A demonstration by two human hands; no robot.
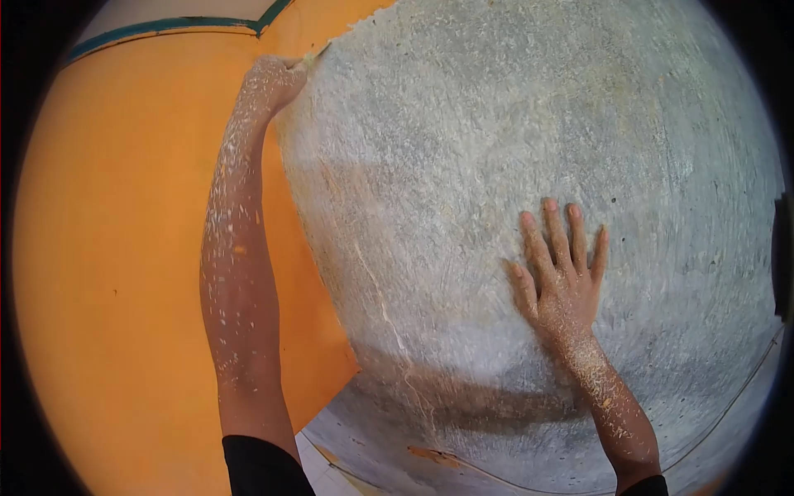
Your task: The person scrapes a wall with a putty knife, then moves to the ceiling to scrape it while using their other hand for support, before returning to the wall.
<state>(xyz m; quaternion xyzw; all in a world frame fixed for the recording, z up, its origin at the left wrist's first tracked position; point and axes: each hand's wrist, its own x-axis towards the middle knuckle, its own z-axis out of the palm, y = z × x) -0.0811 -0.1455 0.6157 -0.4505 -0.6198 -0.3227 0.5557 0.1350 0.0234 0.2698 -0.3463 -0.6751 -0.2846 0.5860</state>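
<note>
My left hand (277,80) is raised high at the upper left, closed round a small scraper-like tool (318,56) whose tip touches the wall where orange paint meets bare grey. My right hand (569,269) lies flat on the grey scraped wall (463,165), its fingers spread and pointing up, with nothing in it. Pale flakes and dust cover both forearms. Beside my left arm is the smooth orange wall (116,231).
A teal trim strip (165,26) runs along the top left. Low on the grey wall hangs a thin cable (728,405). Pale floor tiles (318,467) show at the bottom. Something dark (781,256) stands at the right edge.
</note>
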